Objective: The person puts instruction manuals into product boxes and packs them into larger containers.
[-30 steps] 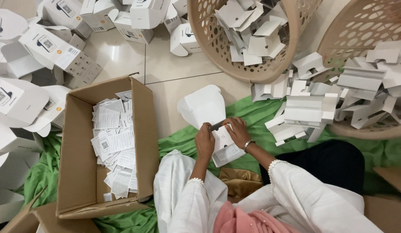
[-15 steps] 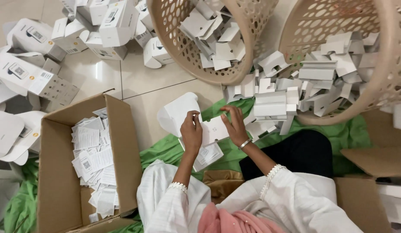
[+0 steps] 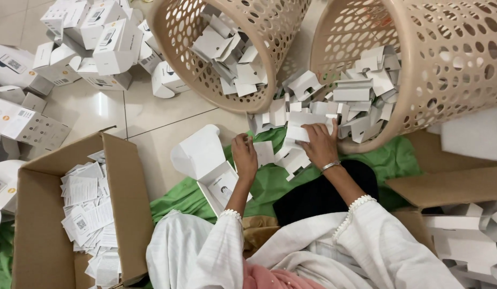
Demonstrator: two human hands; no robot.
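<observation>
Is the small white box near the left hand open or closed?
Open. The small white box has its lid raised, and a leaflet shows inside it. The left hand rests at its edge.

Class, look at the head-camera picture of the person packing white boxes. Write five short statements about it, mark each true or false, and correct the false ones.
1. The right hand reaches into the white card pieces spilling from the right basket. True.
2. The brown carton at the left holds printed leaflets. True.
3. The left hand holds a pair of scissors. False: it rests on the open white box, with no tool.
4. The cloth under the work is red. False: it is green.
5. Both baskets stand upright. False: they lie tipped on their sides.
</observation>
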